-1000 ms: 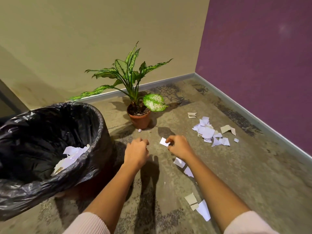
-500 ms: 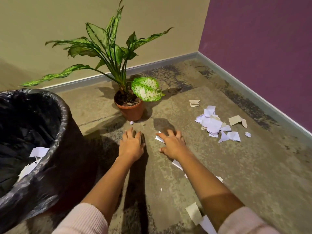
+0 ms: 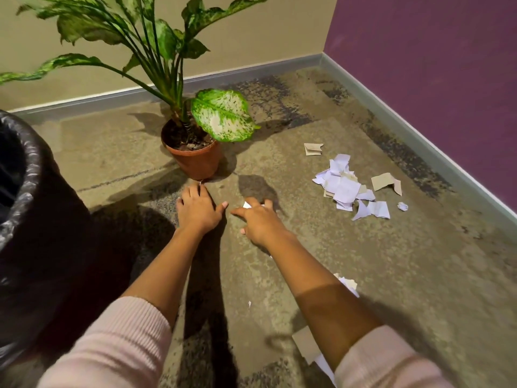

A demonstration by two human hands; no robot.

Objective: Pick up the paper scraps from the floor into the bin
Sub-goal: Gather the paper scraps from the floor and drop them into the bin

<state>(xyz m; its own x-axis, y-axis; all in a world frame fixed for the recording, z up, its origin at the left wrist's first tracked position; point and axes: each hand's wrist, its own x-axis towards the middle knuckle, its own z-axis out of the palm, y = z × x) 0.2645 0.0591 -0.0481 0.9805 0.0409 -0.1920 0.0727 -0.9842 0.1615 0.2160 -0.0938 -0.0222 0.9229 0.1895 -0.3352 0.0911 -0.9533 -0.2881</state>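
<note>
White and brown paper scraps lie on the mottled floor, with the main pile (image 3: 344,189) at the right. A folded brown scrap (image 3: 313,149) and another brown scrap (image 3: 386,182) lie beside it. My right hand (image 3: 260,222) rests low on the floor with a small white scrap (image 3: 246,204) pinched at its fingertips. My left hand (image 3: 198,210) lies flat with fingers spread, its tips by a tiny scrap (image 3: 201,182) at the pot's base. The bin (image 3: 26,175), lined with a black bag, is cut off at the left edge.
A potted plant (image 3: 195,161) in a terracotta pot stands just beyond my hands, its leaves spreading overhead. More scraps (image 3: 348,284) and a brown piece (image 3: 306,345) lie partly under my right forearm. Beige and purple walls meet at the far right corner.
I have leaned forward and lower, so the plant and hands look larger and the bin has slid left. Both hands reached further toward the pot, and my left hand opened flat.
</note>
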